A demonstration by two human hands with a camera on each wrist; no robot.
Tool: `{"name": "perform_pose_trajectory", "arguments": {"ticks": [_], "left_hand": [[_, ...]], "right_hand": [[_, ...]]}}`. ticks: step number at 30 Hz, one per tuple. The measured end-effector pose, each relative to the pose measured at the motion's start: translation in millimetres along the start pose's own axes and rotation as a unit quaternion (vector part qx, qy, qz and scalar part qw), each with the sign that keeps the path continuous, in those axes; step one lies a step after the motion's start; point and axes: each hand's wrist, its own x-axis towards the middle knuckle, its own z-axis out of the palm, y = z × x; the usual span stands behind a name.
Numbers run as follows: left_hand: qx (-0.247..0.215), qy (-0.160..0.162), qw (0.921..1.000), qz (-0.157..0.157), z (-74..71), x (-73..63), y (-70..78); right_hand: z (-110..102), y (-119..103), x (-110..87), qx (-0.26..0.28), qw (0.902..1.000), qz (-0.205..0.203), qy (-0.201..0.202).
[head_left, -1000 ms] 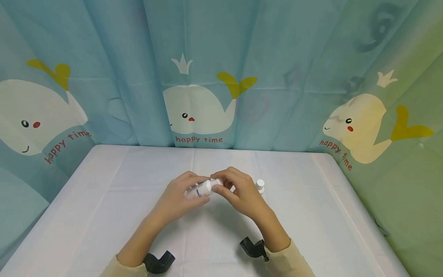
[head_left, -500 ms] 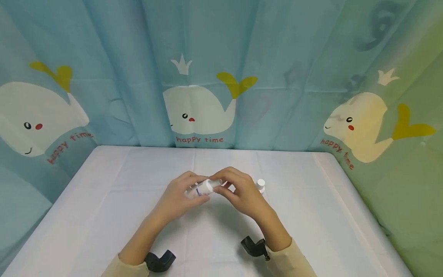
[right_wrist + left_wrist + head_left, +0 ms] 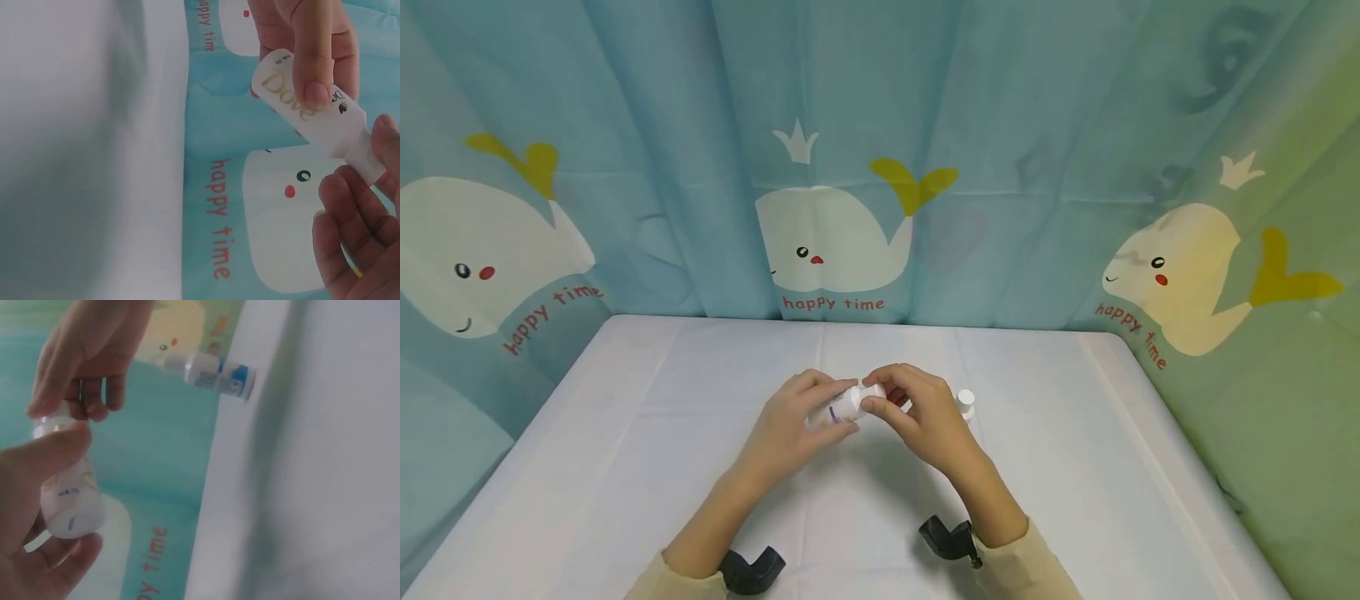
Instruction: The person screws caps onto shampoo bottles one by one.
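A small white Dove bottle [image 3: 844,407] is held tilted above the table, between the thumb and fingers of my left hand [image 3: 786,425]. Gold lettering shows on the bottle [image 3: 337,128] in the right wrist view, the left thumb covering part of it. My right hand [image 3: 927,417] pinches the white cap [image 3: 364,160] at the bottle's upper end with thumb and fingertips. Behind the right hand, a second white bottle [image 3: 966,400] stands upright on the table, its lower part hidden in the head view. The left wrist view shows blue print on this second bottle [image 3: 220,374].
A white cloth covers the table [image 3: 647,467]. Past its far edge hangs a blue-green curtain [image 3: 1000,100] printed with whales. Black curved mounts [image 3: 752,572] stick out from both wrists, near the beige sleeves [image 3: 1026,567].
The right fingertips have shifted slightly on the cap, and more of its white surface shows now. The left hand keeps its hold on the bottle. The second bottle has stayed put.
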Motion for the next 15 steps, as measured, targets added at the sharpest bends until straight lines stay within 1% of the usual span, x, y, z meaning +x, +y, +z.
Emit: {"name": "perform_pose_trajectory", "arguments": {"ticks": [2,4,6,8,11,13,15], "left_hand": [[0.007,0.008,0.9999,0.003,1.6,0.6,1.0],[0.004,0.011,0.9999,-0.006,2.9,1.2,1.8],[-0.014,0.01,0.9994,-0.03,4.8,1.9,1.7],[-0.044,0.011,0.9971,-0.062,7.6,2.3,0.0],[-0.103,0.006,0.9884,-0.112,15.7,2.6,-7.5],[-0.142,-0.003,0.9808,-0.134,22.0,3.4,-13.7],[-0.172,-0.015,0.9733,-0.152,28.5,4.9,-20.5]], "right_hand": [[-0.4,-0.3,0.5,0.003,1.0,0.008,0.002],[-0.6,0.4,0.8,0.01,0.9997,0.023,0.0],[-0.3,1.8,0.6,0.02,0.9985,0.05,-0.008],[1.4,4.4,0.3,0.036,0.9957,0.083,-0.021],[7.3,11.5,-1.1,0.065,0.9872,0.14,-0.041],[13.1,17.5,-2.5,0.082,0.9816,0.165,-0.05],[19.1,23.6,-4.2,0.094,0.9767,0.183,-0.06]]}}
